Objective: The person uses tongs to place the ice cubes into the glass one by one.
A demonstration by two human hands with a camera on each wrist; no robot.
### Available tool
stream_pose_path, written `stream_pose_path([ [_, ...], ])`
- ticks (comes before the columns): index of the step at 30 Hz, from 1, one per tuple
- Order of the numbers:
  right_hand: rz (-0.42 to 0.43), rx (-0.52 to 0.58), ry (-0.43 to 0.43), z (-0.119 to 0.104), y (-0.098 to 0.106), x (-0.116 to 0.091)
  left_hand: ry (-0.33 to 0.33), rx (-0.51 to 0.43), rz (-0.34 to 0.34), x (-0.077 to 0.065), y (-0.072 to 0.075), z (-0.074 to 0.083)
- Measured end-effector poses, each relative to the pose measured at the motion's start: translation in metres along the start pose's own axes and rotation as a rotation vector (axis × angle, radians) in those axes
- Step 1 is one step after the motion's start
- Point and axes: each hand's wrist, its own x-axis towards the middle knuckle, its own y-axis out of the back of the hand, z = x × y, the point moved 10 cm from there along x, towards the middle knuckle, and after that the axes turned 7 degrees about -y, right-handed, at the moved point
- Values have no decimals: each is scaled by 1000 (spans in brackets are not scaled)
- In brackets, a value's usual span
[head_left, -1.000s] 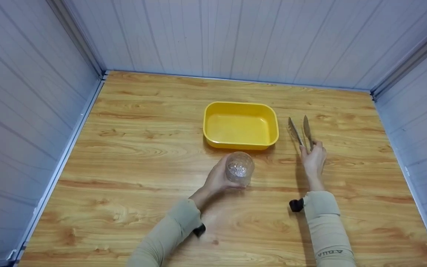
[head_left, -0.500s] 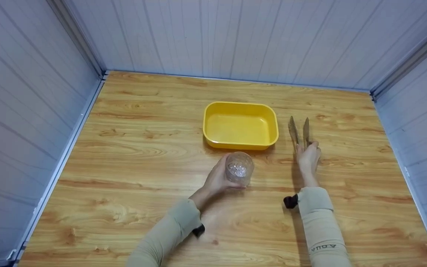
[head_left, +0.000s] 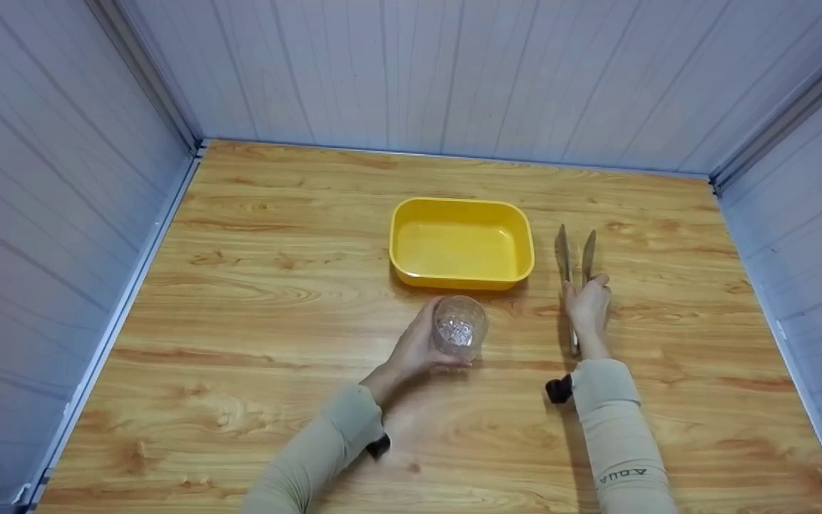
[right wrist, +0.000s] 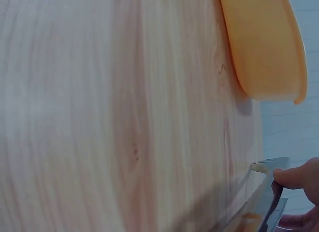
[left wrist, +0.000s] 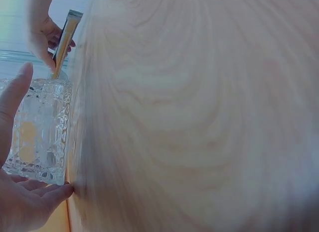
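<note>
My left hand grips a clear patterned drinking glass, just in front of the yellow basin. In the left wrist view the thumb and fingers lie around the glass, which seems to stand on the table. Over at the right, my right hand holds metal tongs between thumb and fingers. Their two arms spread apart toward the back wall, and the joined end points back toward the sleeve. In the right wrist view the thumb presses on one arm of the tongs; part of them is cut off by the frame.
A yellow rectangular basin stands between the glass and the back wall, left of the tongs, with nothing inside. The wood-grain table is enclosed by pale panel walls at the back and both sides.
My right hand has moved slightly left with the tongs, which have turned so their joined end now shows below the hand. The left hand and the glass have stayed in place.
</note>
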Motion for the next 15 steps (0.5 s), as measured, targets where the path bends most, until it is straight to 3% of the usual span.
stream_pose_path([
  [9, -20, -69, 33, 1, 0, -3, -18, 22, -115, -9, 0, 0],
  [15, -4, -136, 157, -5, 7, -10, -13, 144, -165, -18, 9, -3],
])
